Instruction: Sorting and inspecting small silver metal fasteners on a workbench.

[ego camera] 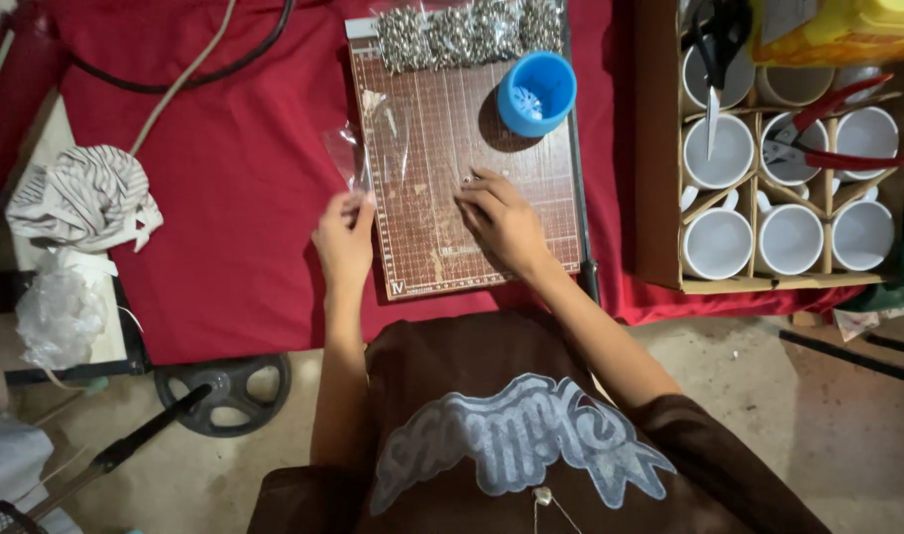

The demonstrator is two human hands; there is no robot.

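A brown gridded cutting board (442,129) lies on the red cloth (234,158). My left hand (344,240) pinches a small clear plastic bag (348,153) at the board's left edge. On the board's lower middle rests my right hand (501,223), fingertips pressed on a tiny item that I cannot make out. A blue plastic cup (538,93) stands at the board's upper right. Several clear bags of small silver metal parts (467,32) lie along the board's top edge.
A cardboard box (657,148) at the right holds several white mugs (719,243), with red-handled pliers (837,148) and scissors on them. A striped cloth (84,198) and crumpled plastic (61,307) sit at the left. A black weight plate (226,388) lies on the floor.
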